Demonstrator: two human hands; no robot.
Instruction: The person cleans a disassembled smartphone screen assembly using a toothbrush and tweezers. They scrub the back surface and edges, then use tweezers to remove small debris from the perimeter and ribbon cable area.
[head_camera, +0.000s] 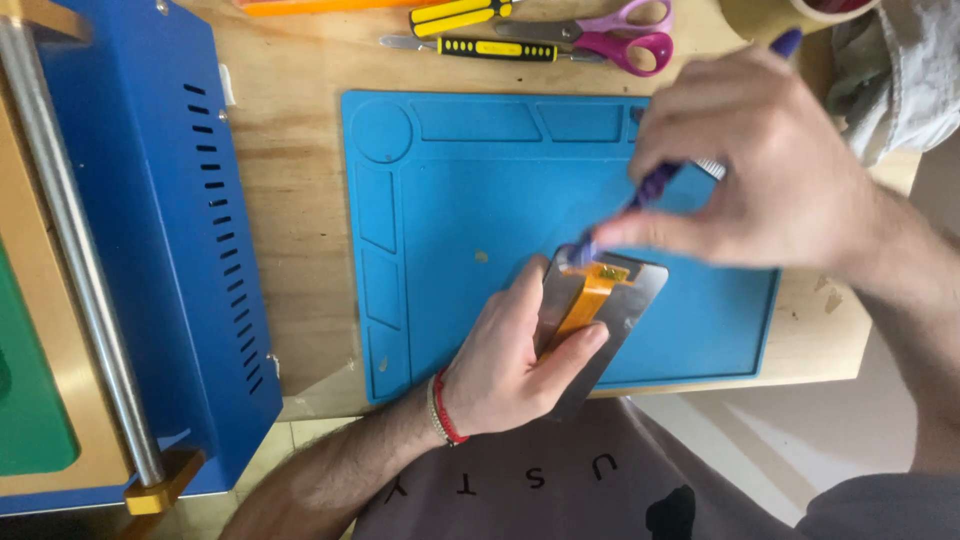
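While left hand (510, 365) grasps phone screen panel (600, 320) and right hand (760, 170) grasps purple tool (650, 188): slipping tip risks tearing orange flex cable (590, 300).

**Even daylight, one blurred hand**

Soft, bright light falls evenly over the bench (290, 180); shadows are faint. The right hand (760, 170) and its purple tool (655, 185) are smeared by motion. The left hand (515, 360) looks sharp. A metal rod (70, 240) shows mild glare.
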